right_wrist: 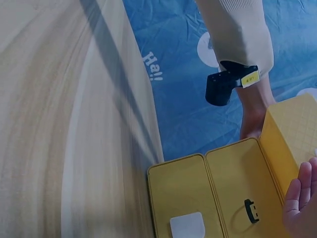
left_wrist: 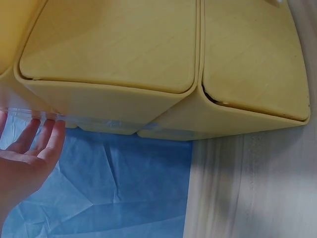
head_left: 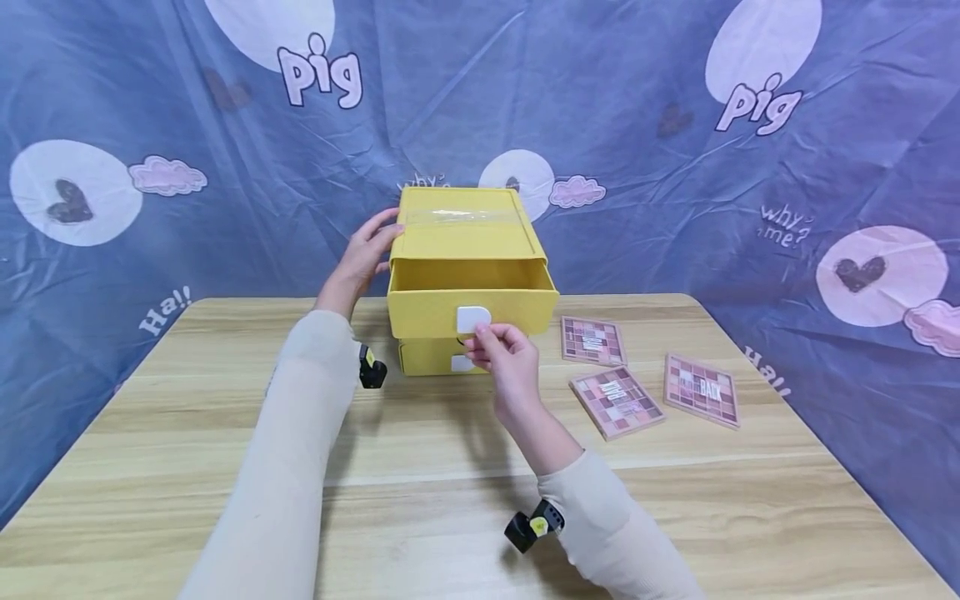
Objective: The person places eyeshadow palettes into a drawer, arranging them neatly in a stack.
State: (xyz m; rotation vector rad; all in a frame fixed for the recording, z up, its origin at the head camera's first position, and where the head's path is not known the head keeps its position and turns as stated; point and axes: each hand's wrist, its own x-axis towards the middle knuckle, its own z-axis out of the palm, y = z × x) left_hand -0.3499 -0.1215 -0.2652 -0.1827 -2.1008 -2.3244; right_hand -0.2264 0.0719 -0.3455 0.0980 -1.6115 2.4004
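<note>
A yellow drawer unit [head_left: 465,218] of stacked drawers stands at the back of the table. Its top drawer [head_left: 420,312] is pulled partway out, and the inside that shows is bare. At the lower edge of that drawer's white pull tab [head_left: 472,318], my right hand [head_left: 513,367] pinches with thumb and curled fingers. My left hand [head_left: 365,254] lies against the unit's left side, its fingertips touching the taped side wall in the left wrist view. A lower drawer [right_wrist: 181,191] bears another white tab [right_wrist: 188,226]; the drawer between shows a black fitting [right_wrist: 251,211] in the right wrist view.
Three pink eyeshadow palettes [head_left: 617,402] lie flat on the wooden table [head_left: 420,500], right of the drawer unit. Behind the table hangs a blue printed cloth [head_left: 240,150]. Clear tape [head_left: 459,215] crosses the unit's top.
</note>
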